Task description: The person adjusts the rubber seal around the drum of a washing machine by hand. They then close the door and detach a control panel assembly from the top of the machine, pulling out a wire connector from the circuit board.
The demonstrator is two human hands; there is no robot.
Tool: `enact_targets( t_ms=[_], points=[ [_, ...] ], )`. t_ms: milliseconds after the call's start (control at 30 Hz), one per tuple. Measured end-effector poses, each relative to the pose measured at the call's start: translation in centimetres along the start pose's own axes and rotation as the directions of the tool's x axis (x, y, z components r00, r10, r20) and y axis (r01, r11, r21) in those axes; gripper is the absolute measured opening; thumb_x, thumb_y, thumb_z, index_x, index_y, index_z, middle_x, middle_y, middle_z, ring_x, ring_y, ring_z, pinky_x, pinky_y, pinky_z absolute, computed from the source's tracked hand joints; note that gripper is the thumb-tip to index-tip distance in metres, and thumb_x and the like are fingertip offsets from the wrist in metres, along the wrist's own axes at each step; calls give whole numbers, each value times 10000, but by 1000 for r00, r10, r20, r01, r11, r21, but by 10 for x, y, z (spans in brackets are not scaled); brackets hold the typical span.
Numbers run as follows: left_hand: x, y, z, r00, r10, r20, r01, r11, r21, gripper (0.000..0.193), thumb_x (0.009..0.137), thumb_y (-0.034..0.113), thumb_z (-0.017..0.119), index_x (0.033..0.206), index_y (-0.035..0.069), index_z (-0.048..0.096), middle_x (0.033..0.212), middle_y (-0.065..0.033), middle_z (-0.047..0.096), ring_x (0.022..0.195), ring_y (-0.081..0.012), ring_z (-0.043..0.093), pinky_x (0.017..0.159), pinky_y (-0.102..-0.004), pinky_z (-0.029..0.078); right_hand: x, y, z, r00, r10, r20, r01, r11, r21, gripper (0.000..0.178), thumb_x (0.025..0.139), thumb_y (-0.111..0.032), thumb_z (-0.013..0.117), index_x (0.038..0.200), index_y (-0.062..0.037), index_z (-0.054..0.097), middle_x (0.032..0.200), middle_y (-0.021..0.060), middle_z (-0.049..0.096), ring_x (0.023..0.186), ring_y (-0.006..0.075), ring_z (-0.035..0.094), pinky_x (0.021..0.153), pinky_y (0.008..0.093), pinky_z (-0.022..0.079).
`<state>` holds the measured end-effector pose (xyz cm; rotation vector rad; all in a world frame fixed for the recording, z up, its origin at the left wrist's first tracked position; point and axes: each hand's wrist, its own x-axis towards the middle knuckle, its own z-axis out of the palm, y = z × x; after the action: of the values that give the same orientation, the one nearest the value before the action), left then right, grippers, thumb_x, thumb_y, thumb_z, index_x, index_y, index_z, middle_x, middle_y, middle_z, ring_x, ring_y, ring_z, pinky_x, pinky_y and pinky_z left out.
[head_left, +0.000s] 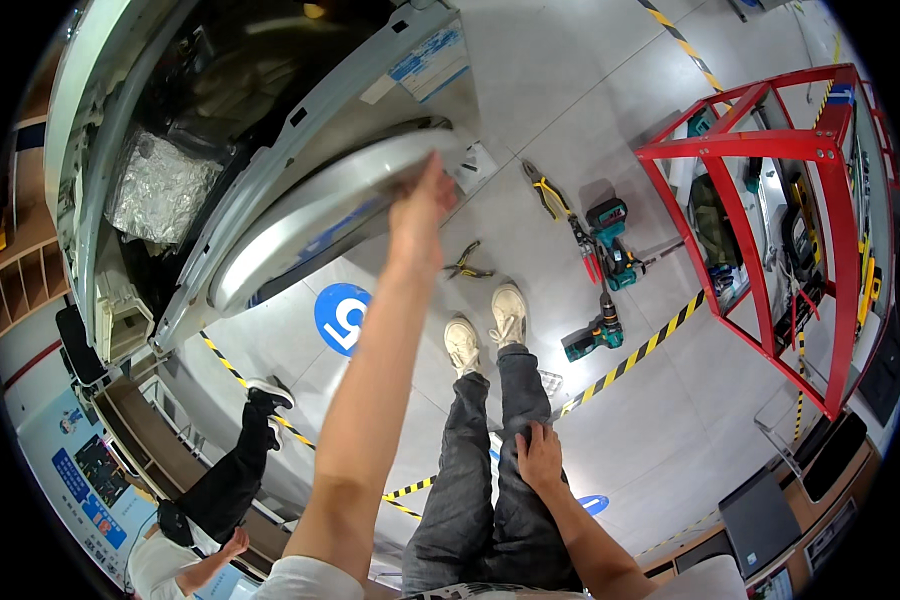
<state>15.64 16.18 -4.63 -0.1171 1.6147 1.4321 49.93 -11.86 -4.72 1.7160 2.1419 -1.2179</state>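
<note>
Ahead on the left, a long silver curved panel (315, 205) stands against a pale grey vehicle body (260, 165). My left arm is stretched out, and my left hand (422, 208) is closed on the panel's right end; motion blurs the fingers there. My right hand (540, 457) lies on my right thigh, its fingers apart and holding nothing. On the floor beyond my shoes are small yellow-and-black pliers (467, 264). Larger yellow-handled pliers (547, 190), red-handled pliers (583, 250) and teal cordless drills (598, 335) lie farther right.
A red metal frame rack (845, 230) with tools inside stands at the right. Yellow-black tape (635, 352) and a blue round floor marker (342, 318) mark the grey floor. Crumpled foil (162, 188) sits inside the vehicle body. Another person (215, 500) is at the lower left.
</note>
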Motion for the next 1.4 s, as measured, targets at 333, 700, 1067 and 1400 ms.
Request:
enact_targets(
  t_ms=[333,700,1067,1400],
  points=[
    [8,26,11,999,-29,-28,30,999,37,486,805,303,770,1108,-20,569,1061,-143,595,1009,-240,607,899,-331,479,-3,4,7,998,33,44,-30,996,-82,300,851,-235,619,1065,-31,570,961,179,564,901,369,552,780,456,451],
    [16,33,21,993,-88,-77,82,994,-77,518,821,259,740,1223,4,536,1190,-141,546,1088,-244,565,895,-357,473,-7,6,4,996,23,85,-9,987,-159,269,823,-218,628,1019,-41,579,971,179,549,925,370,549,812,463,447],
    [-145,-74,-159,965,-243,-104,264,876,404,329,911,218,620,1162,10,573,1080,-83,621,991,-189,608,834,-318,483,149,-61,-32,999,-44,-13,46,941,335,226,889,-178,595,1055,-31,553,887,179,607,845,379,594,728,445,471],
    [-248,-128,-272,902,-375,-213,431,798,422,173,916,161,597,1035,35,604,995,-68,644,862,-168,635,752,-297,499,351,-263,-117,861,-132,491,-498,-411,764,615,962,-453,497,1198,111,426,1126,174,524,1025,287,555,909,462,490]
  ],
)
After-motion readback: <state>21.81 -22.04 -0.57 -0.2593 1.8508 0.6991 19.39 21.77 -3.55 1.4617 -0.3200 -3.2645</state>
